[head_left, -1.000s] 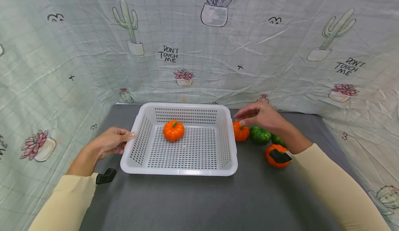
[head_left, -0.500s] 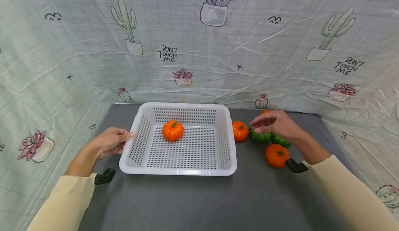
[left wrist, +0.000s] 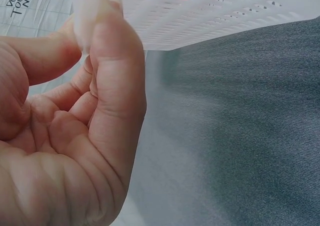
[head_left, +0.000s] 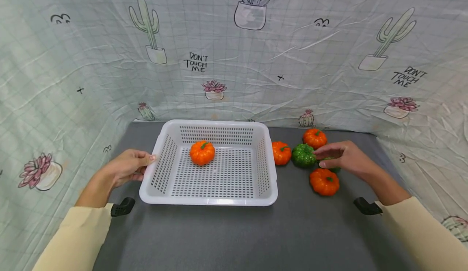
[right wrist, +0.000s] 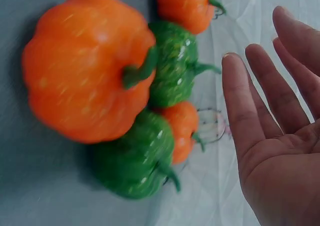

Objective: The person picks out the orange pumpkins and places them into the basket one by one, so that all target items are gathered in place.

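A white perforated plastic basket [head_left: 208,201] stands on the grey tabletop with one small orange pumpkin [head_left: 202,153] inside. My left hand [head_left: 128,167] pinches the basket's left rim between thumb and fingers, as the left wrist view confirms. My right hand [head_left: 345,157] hovers over the cluster at the right, fingers extended and holding nothing. Nearest it are a green pumpkin [head_left: 303,156], a second green pumpkin [right wrist: 132,156] partly hidden by the hand in the head view, and a front orange pumpkin [head_left: 324,181]. Another orange pumpkin [head_left: 280,153] lies beside the basket's right wall.
At the back of the cluster sits one more orange pumpkin [head_left: 315,138]. A pale cloth [head_left: 234,59] printed with cacti hangs behind and along both sides of the grey tabletop [head_left: 234,238]. Black devices are strapped to both wrists.
My right hand has moved right and toward me, from above the orange pumpkin beside the basket to above the green pumpkins, uncovering the back orange pumpkin. The left hand keeps its grip on the rim.
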### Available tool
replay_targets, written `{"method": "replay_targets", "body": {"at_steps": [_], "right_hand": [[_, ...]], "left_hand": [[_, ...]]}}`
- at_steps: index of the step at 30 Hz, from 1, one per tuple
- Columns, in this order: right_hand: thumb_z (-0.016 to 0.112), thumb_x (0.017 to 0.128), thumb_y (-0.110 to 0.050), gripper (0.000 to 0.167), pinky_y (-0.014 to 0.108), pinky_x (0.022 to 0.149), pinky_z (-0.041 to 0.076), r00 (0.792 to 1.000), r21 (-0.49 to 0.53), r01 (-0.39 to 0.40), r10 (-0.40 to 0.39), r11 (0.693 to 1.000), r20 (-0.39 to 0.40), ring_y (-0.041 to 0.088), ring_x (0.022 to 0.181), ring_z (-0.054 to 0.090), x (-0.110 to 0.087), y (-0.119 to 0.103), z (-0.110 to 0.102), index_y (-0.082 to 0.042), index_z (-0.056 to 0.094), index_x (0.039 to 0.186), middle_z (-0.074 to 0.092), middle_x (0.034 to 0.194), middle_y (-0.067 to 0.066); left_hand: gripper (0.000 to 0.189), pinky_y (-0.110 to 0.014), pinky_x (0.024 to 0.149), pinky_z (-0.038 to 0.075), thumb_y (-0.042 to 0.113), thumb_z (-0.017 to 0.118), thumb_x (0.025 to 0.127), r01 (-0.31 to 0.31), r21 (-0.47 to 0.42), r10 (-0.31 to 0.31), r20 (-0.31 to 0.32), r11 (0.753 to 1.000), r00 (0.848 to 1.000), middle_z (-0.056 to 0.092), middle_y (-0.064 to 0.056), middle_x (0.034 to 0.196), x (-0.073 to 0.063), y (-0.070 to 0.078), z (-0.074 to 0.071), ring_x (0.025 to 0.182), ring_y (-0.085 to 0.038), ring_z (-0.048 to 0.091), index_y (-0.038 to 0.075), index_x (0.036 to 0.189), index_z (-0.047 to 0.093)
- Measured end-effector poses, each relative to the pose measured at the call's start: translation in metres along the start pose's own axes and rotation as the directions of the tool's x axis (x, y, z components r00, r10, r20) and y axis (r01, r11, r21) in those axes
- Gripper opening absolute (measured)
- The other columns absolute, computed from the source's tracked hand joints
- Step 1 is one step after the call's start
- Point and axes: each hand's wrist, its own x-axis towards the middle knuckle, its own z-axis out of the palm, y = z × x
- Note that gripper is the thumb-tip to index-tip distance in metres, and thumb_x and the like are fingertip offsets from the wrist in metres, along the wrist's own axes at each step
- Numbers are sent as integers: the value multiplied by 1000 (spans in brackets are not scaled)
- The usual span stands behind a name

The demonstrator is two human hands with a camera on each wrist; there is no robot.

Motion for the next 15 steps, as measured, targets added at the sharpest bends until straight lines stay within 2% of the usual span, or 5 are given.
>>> {"method": "replay_targets", "body": {"at_steps": [3, 6, 8, 15], "right_hand": [[81, 91, -18, 47, 31, 82, 61, 1000, -25, -14, 14, 1000, -7, 3, 102, 72, -7, 9, -4, 1, 68, 131, 77, 119, 2], [81, 91, -19, 48, 31, 82, 60, 1000, -36, -23, 23, 999, -12, 7, 105, 72, -13, 20, -6, 0, 68, 133, 77, 118, -5], [82, 91, -20, 49, 28, 82, 60, 999, -37, -29, 29, 999, -14, 6, 108, 71, -17, 28, -6, 0, 67, 134, 76, 120, -3], [81, 91, -20, 54, 24, 83, 58, 998, -65, -54, 53, 996, -27, -6, 108, 66, -32, 53, -4, 0, 63, 138, 68, 135, 22]], "left_hand": [[32, -33, 72, 59, 29, 56, 109, 1, -3, -1, 0, 1000, 1000, 73, 3, 92, 1, -1, 0, 84, -13, 67, 0, 118, 67], [31, -33, 73, 59, 28, 56, 109, 6, -8, -6, -2, 1000, 1000, 73, 3, 93, 1, 0, 0, 85, -13, 67, 1, 117, 68], [30, -33, 73, 59, 28, 56, 109, 5, -8, -5, -1, 1000, 1000, 74, 3, 93, 1, 0, 0, 85, -13, 67, 1, 116, 68], [31, -33, 73, 58, 28, 56, 109, -7, 10, 7, -2, 1000, 1000, 73, 4, 92, 1, -1, 0, 84, -12, 67, 0, 116, 67]]}}
